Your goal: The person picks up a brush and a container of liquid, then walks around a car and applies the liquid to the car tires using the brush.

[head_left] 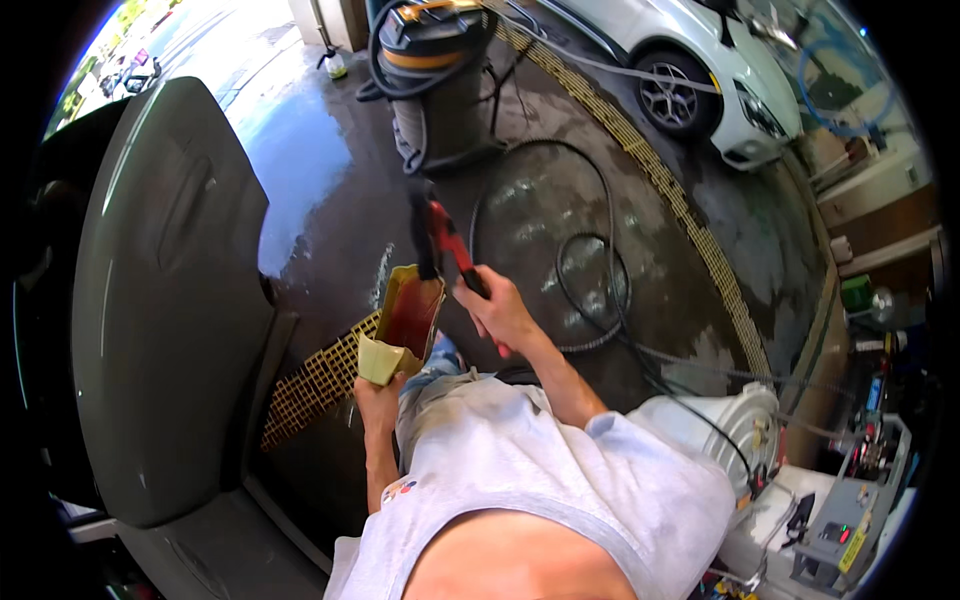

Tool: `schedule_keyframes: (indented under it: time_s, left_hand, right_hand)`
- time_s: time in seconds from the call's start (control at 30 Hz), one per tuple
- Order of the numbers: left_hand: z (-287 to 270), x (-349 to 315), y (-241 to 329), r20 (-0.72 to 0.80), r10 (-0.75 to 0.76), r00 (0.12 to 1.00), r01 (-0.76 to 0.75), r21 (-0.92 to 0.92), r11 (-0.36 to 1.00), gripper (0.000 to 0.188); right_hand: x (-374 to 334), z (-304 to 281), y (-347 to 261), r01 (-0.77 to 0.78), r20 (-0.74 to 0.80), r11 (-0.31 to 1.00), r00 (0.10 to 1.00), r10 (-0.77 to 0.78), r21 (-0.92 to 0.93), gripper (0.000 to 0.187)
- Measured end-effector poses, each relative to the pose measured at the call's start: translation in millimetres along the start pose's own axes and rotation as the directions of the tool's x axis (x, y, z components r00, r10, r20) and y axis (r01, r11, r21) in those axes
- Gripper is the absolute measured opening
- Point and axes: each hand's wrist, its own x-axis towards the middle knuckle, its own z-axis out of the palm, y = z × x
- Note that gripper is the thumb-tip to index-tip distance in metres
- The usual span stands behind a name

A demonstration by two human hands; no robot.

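My left hand (378, 398) grips the near end of a yellow, box-like container (410, 310) with a reddish-brown inside, held in front of my waist. The pale yellow piece at its near end (385, 360) has an uneven edge; whether it is a cloth or part of the wall is unclear. In my closed right hand (503, 312) is a red-and-black handled brush (448, 240), tilted up and away to the left. Its dark head (422, 230) is blurred and stands by the far rim of the container; I cannot tell whether they touch.
An open dark car door (180, 290) stands close on my left. Ahead is a wet-dry vacuum (430, 95) with black hose (612, 235) looped over the wet floor. A yellow drain grate (320, 385) lies near my feet. A white car (690, 60) is parked beyond at right.
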Motion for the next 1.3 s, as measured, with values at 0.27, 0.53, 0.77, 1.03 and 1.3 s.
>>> schedule_keyframes:
  time_s: [0.27,0.53,0.77,1.03,1.3]
  left_hand:
    - [5,224,74,0.061,-0.020,0.998,0.017,0.051,0.999,0.031]
    - [28,457,143,-0.076,-0.010,0.997,0.008,-0.032,0.999,0.029]
    - [15,605,196,-0.226,-0.084,0.970,0.054,-0.138,0.989,0.033]
    - [-44,754,231,-0.483,-0.142,0.864,0.073,-0.158,0.985,0.033]
    - [-137,943,238,-0.512,0.001,0.859,0.073,0.126,0.989,0.036]
  right_hand:
    - [157,-8,-9,-0.200,-0.141,0.960,0.963,0.229,0.195,0.026]
    - [414,2,-48,-0.239,0.021,0.922,0.969,0.245,0.305,0.023]
    - [661,42,-82,-0.371,0.340,0.898,0.897,0.281,0.236,0.024]
    - [896,143,-115,-0.508,0.515,0.843,0.778,0.360,0.178,0.022]
    - [1077,195,-145,-0.527,0.340,0.809,0.834,0.433,0.261,0.023]
